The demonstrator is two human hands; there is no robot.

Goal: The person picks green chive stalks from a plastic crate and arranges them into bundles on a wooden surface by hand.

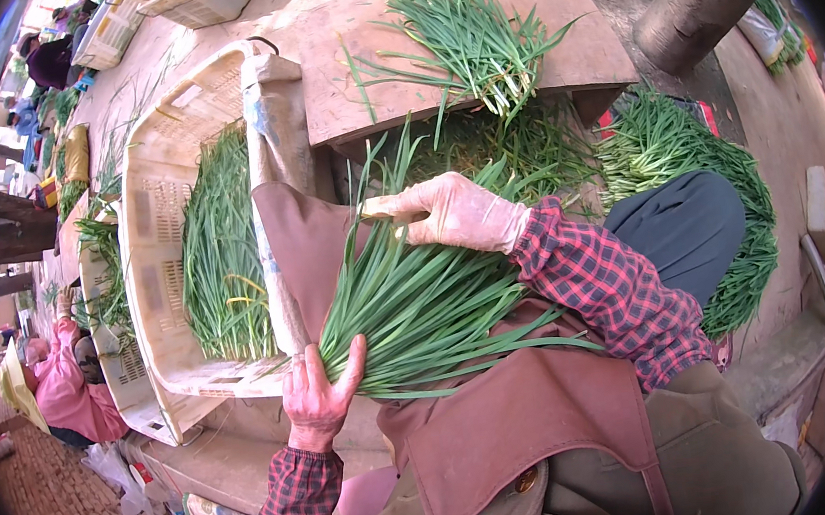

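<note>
A: A brown apron covers the front of a worker in plaid sleeves. What lies just past it?

B: A thick bunch of chives, fanned across the worker's lap, between the apron and the near edge of a low wooden counter.

A: And the hands?

B: The left hand rests against the bunch's lower left side, thumb spread apart from the fingers. The right hand reaches over the far side, fingertips among the leaves; whether they pinch any, I cannot tell.

A: What does the counter carry?

B: A smaller bundle of chives, toward the right edge, pale stem ends at the near edge. Loose greens, some yellowed, lie below that edge.

A: And on either side?

B: Beside the counter's left edge, a white plastic crate holds long chives, with a pale cloth over its right rim. Past the counter's near right corner, a large heap of chives borders a knee in dark trousers.

A: Anyone else?

B: A person in pink, at far left, near a second crate.
</note>
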